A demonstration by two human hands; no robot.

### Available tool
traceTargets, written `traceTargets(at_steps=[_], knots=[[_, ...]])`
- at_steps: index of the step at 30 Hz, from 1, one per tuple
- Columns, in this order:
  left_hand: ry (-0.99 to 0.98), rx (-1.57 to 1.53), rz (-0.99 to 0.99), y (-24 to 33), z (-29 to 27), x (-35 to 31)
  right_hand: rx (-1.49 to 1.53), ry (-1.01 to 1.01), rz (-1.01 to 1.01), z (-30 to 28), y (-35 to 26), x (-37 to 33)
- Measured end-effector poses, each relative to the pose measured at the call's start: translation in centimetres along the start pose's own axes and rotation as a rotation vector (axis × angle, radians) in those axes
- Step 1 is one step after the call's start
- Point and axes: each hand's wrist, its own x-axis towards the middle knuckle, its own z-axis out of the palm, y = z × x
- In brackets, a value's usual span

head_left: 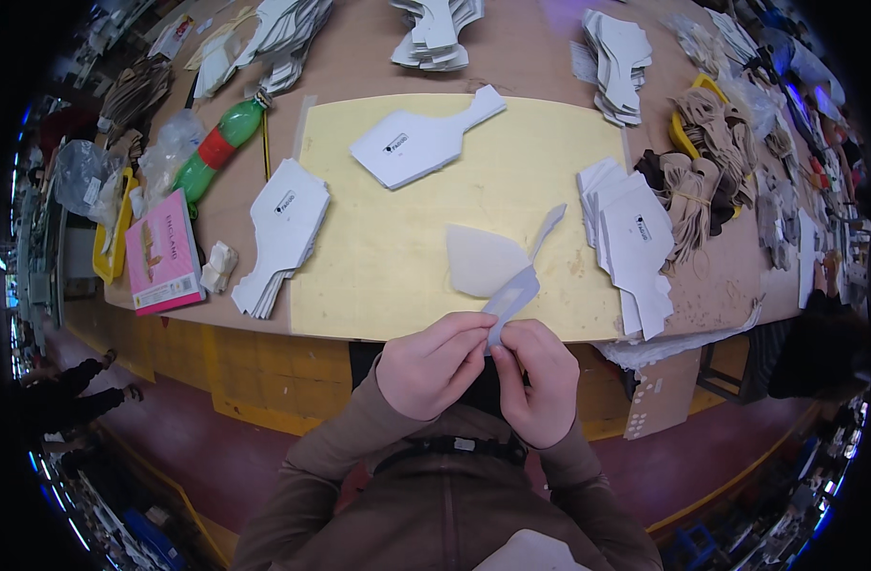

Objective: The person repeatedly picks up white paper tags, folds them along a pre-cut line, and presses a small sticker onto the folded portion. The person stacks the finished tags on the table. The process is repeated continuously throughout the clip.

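Observation:
At the near edge of a yellow board (pixel 359 257), my left hand (pixel 435 369) and my right hand (pixel 542 383) are close together. Both pinch the near end of a thin pale grey cut strip (pixel 516 293), fingers closed on it. Its narrow tail bends away over the board. Beside and partly under it lies a cream cut piece (pixel 481 259); I cannot tell whether the two are joined. Farther off on the board is a white paddle-shaped stack of cut pieces (pixel 411 147) with a small dark print.
White stacks flank the board, one left (pixel 285 224), one right (pixel 635 238); more stand along the far side. At left are a green bottle (pixel 228 138), a pink notebook (pixel 164 252) and a crumpled white lump (pixel 219 266). Beige bundles (pixel 692 190) lie right. A white piece (pixel 530 554) rests on my lap.

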Motion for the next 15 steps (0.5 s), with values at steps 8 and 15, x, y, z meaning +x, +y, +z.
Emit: traceTargets(at_steps=[8, 15], knots=[[0.040, 0.132, 0.058, -0.30, 0.42, -0.21, -0.019, 0.068, -0.047, 0.88, 0.12, 0.08], [0.086, -0.071, -0.081, -0.92, 1.02, -0.18, 0.122, -0.020, 0.104, 0.22, 0.48, 0.30]])
